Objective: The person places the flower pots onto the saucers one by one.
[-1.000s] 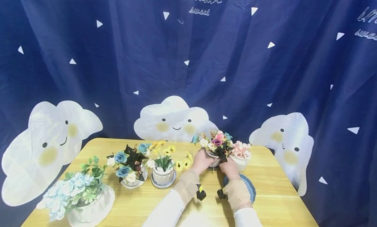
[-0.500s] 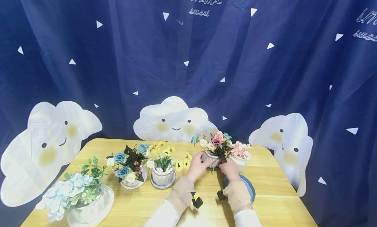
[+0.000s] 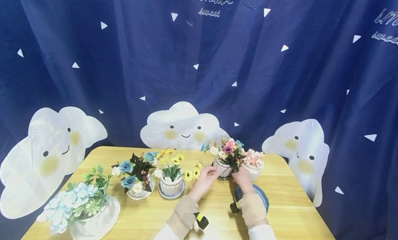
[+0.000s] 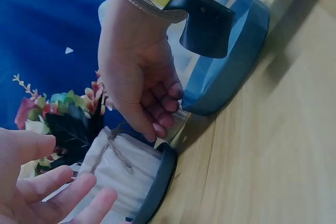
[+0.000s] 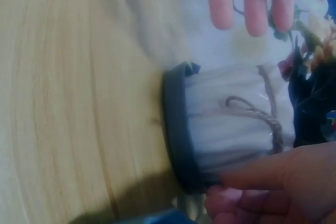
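Observation:
In the head view, a white pot [image 3: 223,169] of mixed artificial flowers [image 3: 228,150] stands toward the back right. Its twine bow [image 5: 252,111] and dark saucer [image 5: 178,129] show in the right wrist view. My left hand [image 3: 206,179] is left of this pot, apart from it, with spread, relaxed fingers. My right hand [image 3: 243,179] stays at the pot's right side. Its thumb lies by the saucer rim and its other fingers curl loosely; I see nothing between them. Whether the thumb touches the rim is hard to tell.
Right behind my right hand stands a pink-flowered white pot [image 3: 255,171]. A blue tray-like dish [image 3: 262,197] lies partly under my right forearm. On the left are pots with yellow flowers [image 3: 172,188], blue roses [image 3: 127,166] and pale blue blooms [image 3: 69,202]. A dark blue curtain [image 3: 174,60] hangs behind.
My left hand has come away from the pot, moving left and toward me, and its fingers have loosened. The right hand and the pot have hardly moved.

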`<state>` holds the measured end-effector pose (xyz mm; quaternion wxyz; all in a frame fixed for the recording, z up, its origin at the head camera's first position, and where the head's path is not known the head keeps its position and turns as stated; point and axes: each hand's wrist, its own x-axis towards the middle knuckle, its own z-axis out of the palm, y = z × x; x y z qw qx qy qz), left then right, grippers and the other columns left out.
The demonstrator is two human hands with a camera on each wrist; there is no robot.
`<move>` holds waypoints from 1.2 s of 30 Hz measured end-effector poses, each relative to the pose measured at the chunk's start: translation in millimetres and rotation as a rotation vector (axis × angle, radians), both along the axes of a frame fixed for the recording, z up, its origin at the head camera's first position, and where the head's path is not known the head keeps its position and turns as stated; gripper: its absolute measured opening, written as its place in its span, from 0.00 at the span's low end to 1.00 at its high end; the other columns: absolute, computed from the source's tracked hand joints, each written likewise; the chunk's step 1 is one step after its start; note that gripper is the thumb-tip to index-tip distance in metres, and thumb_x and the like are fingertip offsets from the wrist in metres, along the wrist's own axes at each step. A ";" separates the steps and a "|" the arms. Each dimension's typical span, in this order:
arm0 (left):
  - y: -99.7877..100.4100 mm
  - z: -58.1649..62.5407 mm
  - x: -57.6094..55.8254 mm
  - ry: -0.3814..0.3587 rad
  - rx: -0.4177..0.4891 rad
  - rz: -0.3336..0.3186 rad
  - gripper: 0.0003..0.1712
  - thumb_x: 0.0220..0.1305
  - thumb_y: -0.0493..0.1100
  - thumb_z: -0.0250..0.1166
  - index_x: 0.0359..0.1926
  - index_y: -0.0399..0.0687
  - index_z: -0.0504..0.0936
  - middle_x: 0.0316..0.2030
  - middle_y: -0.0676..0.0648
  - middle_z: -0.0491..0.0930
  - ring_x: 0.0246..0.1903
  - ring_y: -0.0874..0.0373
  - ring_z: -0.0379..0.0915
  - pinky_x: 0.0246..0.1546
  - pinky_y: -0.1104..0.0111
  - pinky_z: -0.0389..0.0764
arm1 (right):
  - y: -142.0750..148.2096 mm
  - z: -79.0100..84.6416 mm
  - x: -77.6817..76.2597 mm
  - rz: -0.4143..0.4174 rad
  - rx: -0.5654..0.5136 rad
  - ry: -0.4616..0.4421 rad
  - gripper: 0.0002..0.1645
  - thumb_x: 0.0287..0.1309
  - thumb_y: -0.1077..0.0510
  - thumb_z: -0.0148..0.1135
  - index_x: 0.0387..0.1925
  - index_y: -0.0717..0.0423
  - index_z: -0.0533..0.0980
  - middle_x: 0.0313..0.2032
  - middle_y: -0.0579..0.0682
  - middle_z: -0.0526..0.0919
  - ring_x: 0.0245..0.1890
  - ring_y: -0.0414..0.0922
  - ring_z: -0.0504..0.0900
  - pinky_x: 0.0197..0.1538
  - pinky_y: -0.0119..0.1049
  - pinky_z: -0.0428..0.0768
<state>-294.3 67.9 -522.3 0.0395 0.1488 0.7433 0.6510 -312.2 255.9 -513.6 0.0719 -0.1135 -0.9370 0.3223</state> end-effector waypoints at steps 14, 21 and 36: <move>-18.9 5.4 27.0 -0.027 -0.043 0.060 0.21 0.68 0.51 0.60 0.54 0.42 0.78 0.49 0.42 0.82 0.48 0.51 0.78 0.53 0.56 0.79 | 7.2 5.6 17.7 0.039 0.036 0.048 0.21 0.51 0.62 0.59 0.12 0.50 0.60 0.14 0.43 0.62 0.19 0.42 0.64 0.24 0.32 0.62; -22.7 4.5 36.0 -0.056 -0.005 0.079 0.21 0.68 0.50 0.60 0.54 0.41 0.78 0.50 0.42 0.82 0.48 0.51 0.79 0.50 0.58 0.80 | 10.9 7.8 33.5 0.047 -0.055 0.064 0.20 0.56 0.62 0.61 0.13 0.54 0.65 0.12 0.42 0.64 0.16 0.40 0.64 0.23 0.32 0.64; -17.8 8.1 41.9 -0.079 0.066 0.062 0.19 0.67 0.46 0.61 0.53 0.37 0.79 0.45 0.35 0.83 0.36 0.60 0.78 0.37 0.66 0.80 | 29.2 17.8 58.2 0.003 -0.044 0.064 0.12 0.55 0.59 0.58 0.19 0.58 0.73 0.15 0.46 0.75 0.20 0.40 0.70 0.25 0.33 0.68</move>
